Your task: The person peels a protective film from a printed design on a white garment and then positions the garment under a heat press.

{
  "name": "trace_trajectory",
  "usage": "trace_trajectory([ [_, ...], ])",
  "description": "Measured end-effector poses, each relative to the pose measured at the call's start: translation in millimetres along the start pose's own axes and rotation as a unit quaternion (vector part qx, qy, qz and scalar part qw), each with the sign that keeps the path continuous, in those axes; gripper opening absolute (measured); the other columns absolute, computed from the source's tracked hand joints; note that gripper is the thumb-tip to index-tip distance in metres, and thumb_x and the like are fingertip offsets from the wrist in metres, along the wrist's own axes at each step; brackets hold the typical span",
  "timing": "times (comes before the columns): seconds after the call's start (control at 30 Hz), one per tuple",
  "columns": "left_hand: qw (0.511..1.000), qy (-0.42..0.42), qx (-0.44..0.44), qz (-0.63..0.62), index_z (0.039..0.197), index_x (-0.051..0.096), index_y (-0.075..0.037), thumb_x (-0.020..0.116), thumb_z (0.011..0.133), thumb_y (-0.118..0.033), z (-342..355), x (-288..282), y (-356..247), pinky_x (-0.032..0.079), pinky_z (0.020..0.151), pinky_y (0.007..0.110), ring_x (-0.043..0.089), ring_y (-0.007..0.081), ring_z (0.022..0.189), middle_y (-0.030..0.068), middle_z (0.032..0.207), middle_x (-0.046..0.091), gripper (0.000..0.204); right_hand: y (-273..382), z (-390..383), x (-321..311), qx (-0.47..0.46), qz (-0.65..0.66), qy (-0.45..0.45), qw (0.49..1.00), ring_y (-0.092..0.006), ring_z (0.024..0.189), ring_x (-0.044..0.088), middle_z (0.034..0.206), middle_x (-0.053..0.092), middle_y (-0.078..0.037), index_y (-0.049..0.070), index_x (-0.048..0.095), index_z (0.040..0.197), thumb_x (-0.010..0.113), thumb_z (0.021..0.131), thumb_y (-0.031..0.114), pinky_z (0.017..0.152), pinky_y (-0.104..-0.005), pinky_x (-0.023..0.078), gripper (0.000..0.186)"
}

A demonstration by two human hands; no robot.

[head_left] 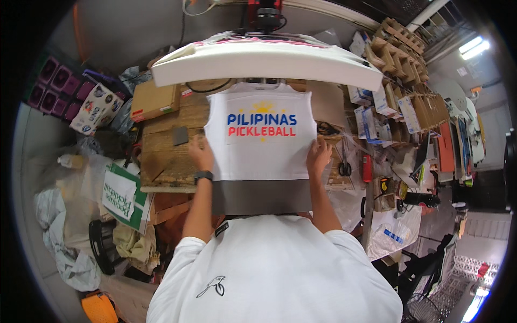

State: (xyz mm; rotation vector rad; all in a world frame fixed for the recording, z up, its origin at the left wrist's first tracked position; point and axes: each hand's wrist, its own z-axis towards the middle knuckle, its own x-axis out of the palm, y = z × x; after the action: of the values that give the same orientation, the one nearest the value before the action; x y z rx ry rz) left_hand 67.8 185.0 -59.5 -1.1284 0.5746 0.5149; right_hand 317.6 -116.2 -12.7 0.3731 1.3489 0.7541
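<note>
A white sleeveless shirt (pixel 261 159) lies spread flat over a dark grey board (pixel 262 195), whose near part shows below the hem. Blue and red lettering with a yellow sun is printed across the chest. My left hand (pixel 202 154) holds the shirt's left side edge, a dark watch on its wrist. At the opposite edge, my right hand (pixel 319 157) has its fingers closed on the fabric at about the same height. Just beyond the collar hangs a large white padded slab (pixel 264 67), which looks like the raised upper part of a press.
Scissors (pixel 344 167) lie on the wooden table (pixel 161 156) at the right, near a second black-handled pair (pixel 327 128). A small grey square (pixel 180 135) and a cardboard box (pixel 155 100) sit left. Open cartons (pixel 396 59) are stacked far right.
</note>
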Motion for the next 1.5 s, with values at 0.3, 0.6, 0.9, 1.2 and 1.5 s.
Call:
trace_trajectory([
  [0.3, 0.84, 0.279, -0.361, -0.293, 0.107, 0.074, -0.007, 0.068, 0.1, -0.028, 62, 20, 5, 0.031, 0.048, 0.026, 0.046, 0.0049, 0.059, -0.0056, 0.075, 0.06, 0.023, -60, 97, 15, 0.293, 0.404, 0.266, 0.825, -0.0063, 0.052, 0.05, 0.065, 0.054, 0.007, 0.012, 0.071, 0.089, 0.07, 0.098, 0.041, 0.047, -0.024, 0.038, 0.03],
  [0.6, 0.84, 0.28, -0.35, -0.306, 0.104, 0.072, -0.006, 0.07, 0.1, -0.024, 70, 6, 3, 0.035, 0.048, 0.022, 0.049, 0.0043, 0.058, -0.0071, 0.076, 0.061, 0.019, -30, 103, 11, 0.28, 0.317, 0.262, 0.867, -0.0071, 0.05, 0.051, 0.066, 0.059, 0.004, 0.008, 0.071, 0.087, 0.077, 0.095, 0.034, 0.046, -0.0223, 0.039, 0.028],
  [0.9, 0.851, 0.258, -0.344, -0.303, 0.104, 0.076, -0.003, 0.074, 0.097, -0.025, 70, 3, -9, 0.039, 0.057, 0.027, 0.049, 0.0071, 0.063, -0.0049, 0.075, 0.06, 0.022, -44, 104, 15, 0.245, 0.347, 0.224, 0.877, -0.0057, 0.05, 0.046, 0.065, 0.056, 0.005, 0.004, 0.071, 0.084, 0.077, 0.095, 0.028, 0.044, -0.0235, 0.036, 0.027],
  [1.2, 0.828, 0.229, -0.395, -0.327, 0.104, 0.075, 0.001, 0.074, 0.098, -0.028, 73, 7, -22, 0.04, 0.058, 0.028, 0.048, 0.0093, 0.062, -0.0027, 0.073, 0.06, 0.029, -49, 103, 23, 0.341, 0.41, 0.203, 0.821, -0.0091, 0.051, 0.055, 0.067, 0.06, 0.002, 0.005, 0.072, 0.094, 0.077, 0.094, 0.029, 0.045, -0.0243, 0.039, 0.024],
  [1.5, 0.873, 0.24, -0.341, -0.252, 0.096, 0.077, 0.0, 0.075, 0.097, -0.031, 70, 17, -2, 0.043, 0.062, 0.036, 0.047, 0.0137, 0.062, -0.0006, 0.071, 0.061, 0.031, -38, 101, 10, 0.302, 0.351, 0.232, 0.855, -0.0078, 0.043, 0.044, 0.059, 0.05, 0.006, 0.01, 0.068, 0.085, 0.078, 0.093, 0.029, 0.04, -0.0251, 0.032, 0.023],
])
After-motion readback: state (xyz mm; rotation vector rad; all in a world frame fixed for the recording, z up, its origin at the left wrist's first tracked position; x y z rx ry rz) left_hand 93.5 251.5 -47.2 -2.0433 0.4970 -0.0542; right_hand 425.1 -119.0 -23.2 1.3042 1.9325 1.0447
